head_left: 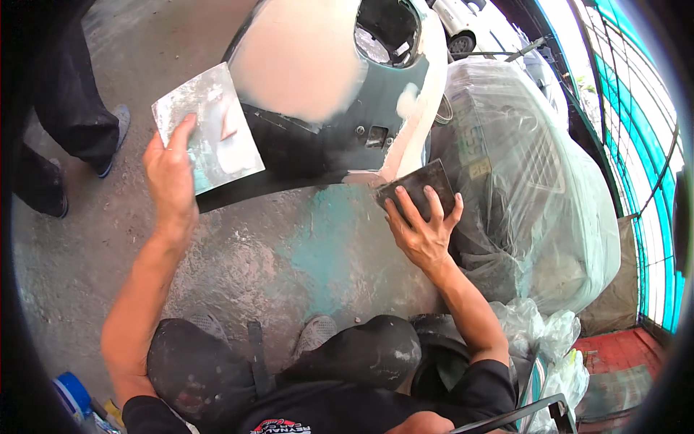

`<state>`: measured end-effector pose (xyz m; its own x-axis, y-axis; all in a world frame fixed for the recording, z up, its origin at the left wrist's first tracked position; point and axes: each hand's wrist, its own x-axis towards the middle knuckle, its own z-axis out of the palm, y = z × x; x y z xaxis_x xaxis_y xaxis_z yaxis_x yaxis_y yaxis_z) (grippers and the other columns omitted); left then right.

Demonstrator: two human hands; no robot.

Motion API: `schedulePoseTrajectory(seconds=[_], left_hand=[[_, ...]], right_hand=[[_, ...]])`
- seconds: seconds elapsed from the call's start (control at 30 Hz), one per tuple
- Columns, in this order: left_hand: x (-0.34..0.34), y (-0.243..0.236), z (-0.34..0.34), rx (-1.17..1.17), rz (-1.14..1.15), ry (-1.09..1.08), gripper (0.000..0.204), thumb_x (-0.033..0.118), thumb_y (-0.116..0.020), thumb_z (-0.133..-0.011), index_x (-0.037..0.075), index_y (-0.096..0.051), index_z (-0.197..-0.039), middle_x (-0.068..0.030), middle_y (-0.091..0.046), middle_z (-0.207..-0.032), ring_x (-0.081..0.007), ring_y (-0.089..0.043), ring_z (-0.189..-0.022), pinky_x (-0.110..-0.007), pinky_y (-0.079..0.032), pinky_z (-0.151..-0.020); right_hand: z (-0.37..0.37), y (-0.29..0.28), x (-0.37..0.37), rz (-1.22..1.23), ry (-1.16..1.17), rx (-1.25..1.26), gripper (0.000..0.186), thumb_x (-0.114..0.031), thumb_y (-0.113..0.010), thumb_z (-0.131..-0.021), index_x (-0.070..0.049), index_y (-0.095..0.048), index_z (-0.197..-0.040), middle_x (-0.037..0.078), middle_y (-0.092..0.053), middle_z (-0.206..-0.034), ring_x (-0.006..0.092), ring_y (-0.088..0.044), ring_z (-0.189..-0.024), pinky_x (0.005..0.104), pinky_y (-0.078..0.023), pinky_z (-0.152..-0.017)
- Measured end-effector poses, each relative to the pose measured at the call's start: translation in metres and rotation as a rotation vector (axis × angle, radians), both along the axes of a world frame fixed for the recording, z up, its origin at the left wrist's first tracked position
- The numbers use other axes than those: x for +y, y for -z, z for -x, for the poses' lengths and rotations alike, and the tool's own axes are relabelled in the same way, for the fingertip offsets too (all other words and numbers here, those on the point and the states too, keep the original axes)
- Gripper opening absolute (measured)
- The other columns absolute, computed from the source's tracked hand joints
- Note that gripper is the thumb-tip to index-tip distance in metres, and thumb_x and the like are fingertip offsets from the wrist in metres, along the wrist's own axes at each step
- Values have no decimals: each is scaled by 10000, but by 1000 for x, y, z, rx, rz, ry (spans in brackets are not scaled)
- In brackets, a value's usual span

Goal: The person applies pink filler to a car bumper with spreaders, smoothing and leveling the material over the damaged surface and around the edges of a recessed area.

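Note:
My left hand grips a pale rectangular mixing board by its left edge, thumb on top. White and pinkish putty is smeared over the board. My right hand is closed on a dark, flat, rectangular putty spreader, its fingers spread across the upper face. The spreader's left edge meets or hovers by the lower corner of a black car bumper; contact is hard to tell. Pinkish-beige filler covers much of the bumper, and a strip of it runs down to that corner.
A car under clear plastic sheeting stands close on the right. Another person's dark-trousered legs are at the left. Crumpled plastic bags lie by my right elbow, and a blue-lidded container sits at lower left. The concrete floor is paint-stained.

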<state>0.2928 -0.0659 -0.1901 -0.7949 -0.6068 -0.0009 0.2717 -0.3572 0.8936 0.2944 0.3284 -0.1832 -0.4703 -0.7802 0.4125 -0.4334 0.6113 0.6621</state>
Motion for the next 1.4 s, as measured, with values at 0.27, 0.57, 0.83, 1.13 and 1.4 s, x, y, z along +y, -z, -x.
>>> schedulePoseTrajectory(seconds=[0.27, 0.57, 0.83, 1.13, 1.4], left_hand=[[-9, 9, -9, -133, -167, 150, 319, 211, -671, -919, -24, -648, -1134, -99, -696, -1060, -166, -677, -936, -295, -532, -835], [-11, 19, -11, -129, -228, 257, 325, 212, -673, -918, -10, -632, -1152, -95, -679, -1081, -175, -678, -934, -311, -548, -829], [-10, 23, -11, -128, -284, 298, 321, 230, -668, -928, 17, -628, -1165, -86, -658, -1128, -178, -668, -974, -312, -538, -857], [-10, 21, -11, -152, -255, 275, 345, 263, -645, -948, 24, -636, -1196, -66, -664, -1127, -170, -649, -1044, -317, -507, -924], [-7, 18, -13, -134, -238, 276, 332, 231, -659, -941, 14, -640, -1192, -72, -669, -1133, -179, -656, -1034, -320, -522, -905]], right_hand=[[13, 5, -5, -70, 7, 17, 252, -239, -677, -820, -262, -774, -1052, -111, -580, -1348, 269, -435, -1326, 740, -125, -1132], [20, 1, -10, -167, 14, 4, 268, -244, -642, -846, -246, -773, -1080, -107, -584, -1345, 266, -424, -1337, 763, -134, -1123], [21, -2, -7, -198, 28, -24, 268, -243, -660, -849, -248, -771, -1093, -94, -587, -1328, 263, -426, -1327, 765, -145, -1120], [-7, 3, 16, -153, 139, -68, 280, -251, -657, -820, -216, -773, -1073, -69, -583, -1333, 264, -450, -1300, 760, -214, -1083], [9, 24, 0, -124, 50, -5, 272, -250, -639, -853, -274, -762, -1094, -95, -553, -1404, 281, -420, -1330, 762, -120, -1123]])
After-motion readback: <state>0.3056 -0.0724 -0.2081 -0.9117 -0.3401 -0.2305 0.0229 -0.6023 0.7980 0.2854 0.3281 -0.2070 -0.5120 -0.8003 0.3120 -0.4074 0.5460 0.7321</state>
